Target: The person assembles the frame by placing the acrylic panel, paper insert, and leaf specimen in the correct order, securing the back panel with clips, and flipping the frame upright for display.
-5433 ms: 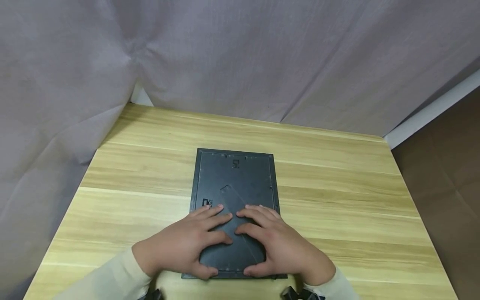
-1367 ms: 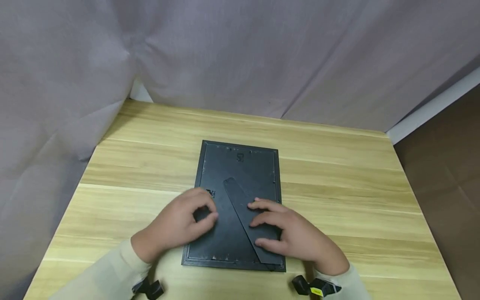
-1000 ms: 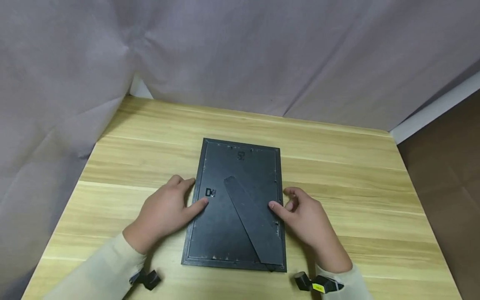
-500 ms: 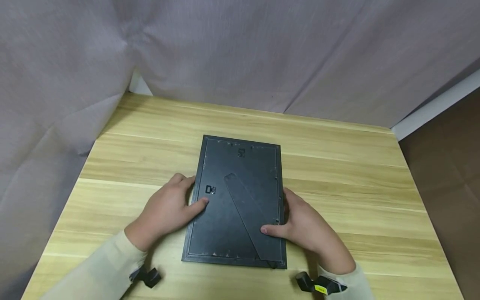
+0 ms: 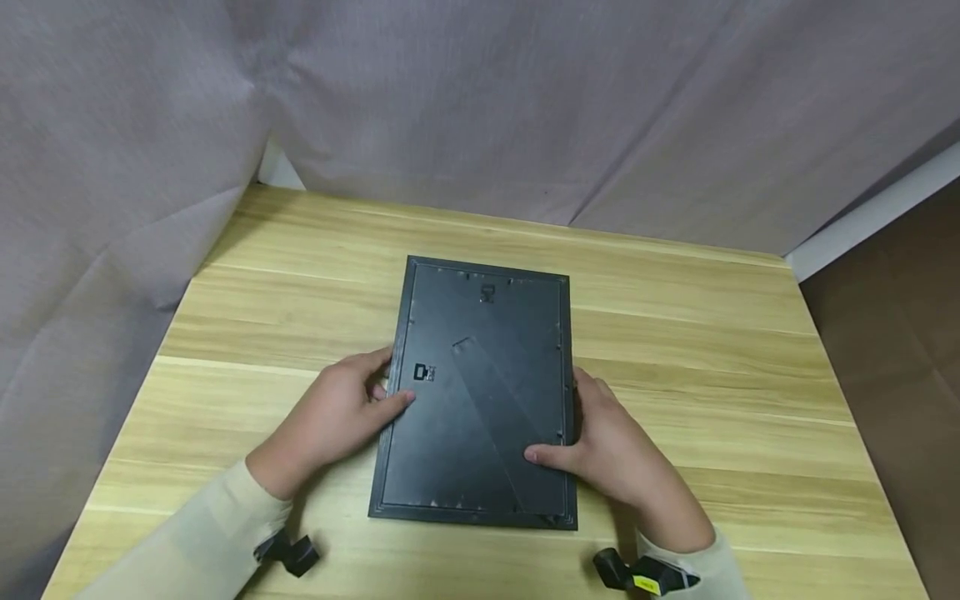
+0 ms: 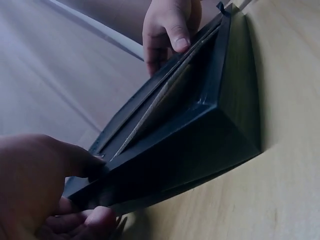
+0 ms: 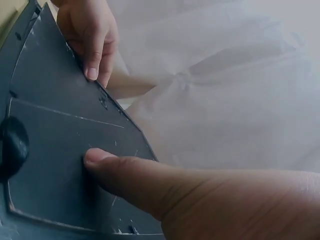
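Observation:
A black picture frame [image 5: 480, 392] is held back side up, its far end tipped up a little over the table. On its back lie a slanting stand leg [image 5: 498, 417] and two small metal hangers. My left hand [image 5: 333, 417] grips the left edge, thumb on the backing and fingers curled below. At the right edge my right hand [image 5: 611, 446] holds it the same way, thumb lying across the stand leg. In the left wrist view the frame's deep side [image 6: 165, 160] shows above the wood; in the right wrist view my right thumb [image 7: 120, 170] presses the backing.
The wooden table [image 5: 712, 400] lies under everything. A grey cloth [image 5: 487, 108] hangs along the back and left sides. To the right a brown surface [image 5: 900, 333] lies beyond a pale strip. Each wrist wears a small black camera.
Both hands have moved from lying on the backing to gripping the side edges. The stand leg, lifted slightly before, lies flat against the back. The frame has risen a little.

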Motion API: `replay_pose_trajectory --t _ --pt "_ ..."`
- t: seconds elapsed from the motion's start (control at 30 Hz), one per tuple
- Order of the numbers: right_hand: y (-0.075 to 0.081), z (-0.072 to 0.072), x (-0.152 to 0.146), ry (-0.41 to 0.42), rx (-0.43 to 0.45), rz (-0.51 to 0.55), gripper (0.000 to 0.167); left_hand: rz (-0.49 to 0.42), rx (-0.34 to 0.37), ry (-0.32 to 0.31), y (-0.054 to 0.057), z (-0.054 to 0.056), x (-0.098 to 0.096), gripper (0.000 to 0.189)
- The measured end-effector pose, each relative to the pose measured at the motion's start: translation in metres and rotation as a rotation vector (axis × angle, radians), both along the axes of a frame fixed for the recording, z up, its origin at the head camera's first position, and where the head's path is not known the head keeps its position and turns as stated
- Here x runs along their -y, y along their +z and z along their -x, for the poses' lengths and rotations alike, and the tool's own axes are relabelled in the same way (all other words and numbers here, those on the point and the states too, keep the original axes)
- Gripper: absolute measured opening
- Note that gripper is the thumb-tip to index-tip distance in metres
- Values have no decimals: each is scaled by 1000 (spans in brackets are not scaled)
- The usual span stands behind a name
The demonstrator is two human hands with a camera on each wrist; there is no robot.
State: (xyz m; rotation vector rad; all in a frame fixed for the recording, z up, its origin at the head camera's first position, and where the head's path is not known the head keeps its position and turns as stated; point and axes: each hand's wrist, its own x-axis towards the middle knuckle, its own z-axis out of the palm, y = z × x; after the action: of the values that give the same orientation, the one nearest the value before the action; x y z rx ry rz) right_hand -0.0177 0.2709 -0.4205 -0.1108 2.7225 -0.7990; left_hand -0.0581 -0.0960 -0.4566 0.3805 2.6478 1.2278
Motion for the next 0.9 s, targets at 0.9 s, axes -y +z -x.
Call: replay_pose_trajectory --t 0.9 --pt "30 19 21 -108 -304 -64 145 -218 -341 117 27 16 -4 82"
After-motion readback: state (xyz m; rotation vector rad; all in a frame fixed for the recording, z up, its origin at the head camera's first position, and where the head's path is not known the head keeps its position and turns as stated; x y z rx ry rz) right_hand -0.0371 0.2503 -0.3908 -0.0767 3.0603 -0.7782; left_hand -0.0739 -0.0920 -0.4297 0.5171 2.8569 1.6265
